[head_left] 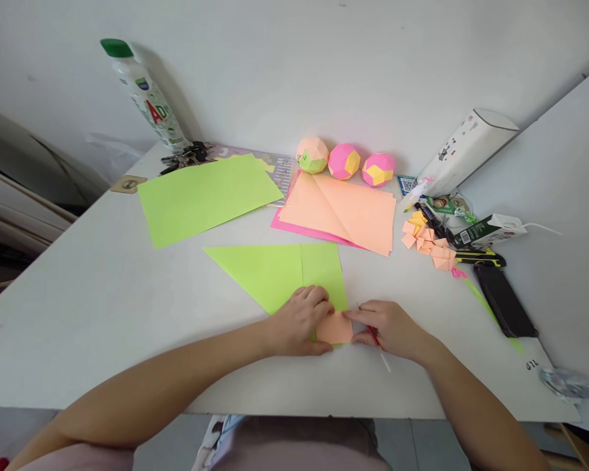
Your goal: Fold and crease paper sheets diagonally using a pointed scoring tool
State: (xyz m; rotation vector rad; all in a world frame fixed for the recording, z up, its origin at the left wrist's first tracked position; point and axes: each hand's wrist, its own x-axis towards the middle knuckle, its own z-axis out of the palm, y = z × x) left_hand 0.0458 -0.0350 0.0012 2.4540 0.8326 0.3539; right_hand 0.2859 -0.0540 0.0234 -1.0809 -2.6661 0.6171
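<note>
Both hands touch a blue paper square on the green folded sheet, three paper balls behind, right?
No: head view shows the paper square orange, not blue. Left hand and right hand, which grips a red stick, touch it on the green folded sheet, three paper balls behind.

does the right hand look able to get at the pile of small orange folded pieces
Probably yes: bare table lies between the right hand and the pile of small orange folded pieces. But the hand holds a thin red stick and touches the orange square.
</note>
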